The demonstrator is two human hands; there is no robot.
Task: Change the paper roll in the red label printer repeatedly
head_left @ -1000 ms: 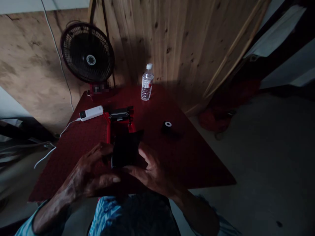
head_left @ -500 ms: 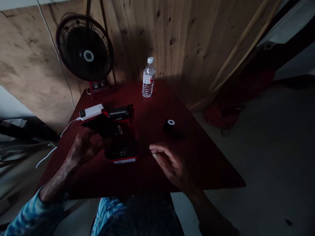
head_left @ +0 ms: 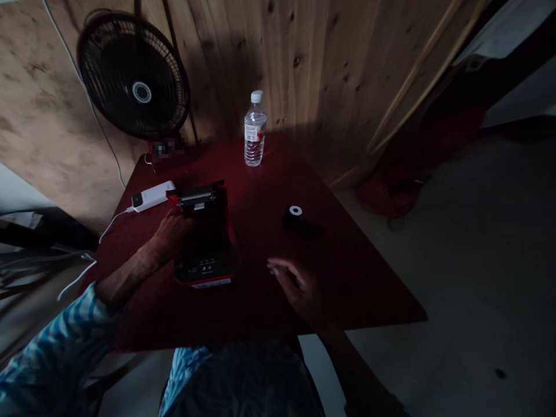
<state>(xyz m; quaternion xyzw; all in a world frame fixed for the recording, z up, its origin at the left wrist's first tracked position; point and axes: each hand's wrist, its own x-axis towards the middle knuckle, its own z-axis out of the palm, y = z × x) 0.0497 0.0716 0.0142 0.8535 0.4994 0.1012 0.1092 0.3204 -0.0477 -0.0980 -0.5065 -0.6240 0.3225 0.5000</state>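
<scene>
A red and black device point(head_left: 204, 263) lies on the dark red table point(head_left: 347, 278), its hinged part point(head_left: 197, 198) raised at the far end. My left hand point(head_left: 171, 230) rests against the device's left side. The dim light hides whether its fingers grip anything. Right of the device, my right hand point(head_left: 297, 285) hovers just over the table with fingers apart and nothing in it. A small black roll with a white core point(head_left: 295, 211) sits on the table beyond my right hand.
A clear water bottle point(head_left: 254, 130) stands at the table's far edge against a wooden wall. A black fan point(head_left: 134, 87) stands at the far left. A white power block point(head_left: 152, 196) with a white cable point(head_left: 106, 225) lies left of the device. The floor drops away on the right.
Both hands held a black piece over the device. My left hand carried it left and now rests at the device's side; my right hand let go and drew back to the right.
</scene>
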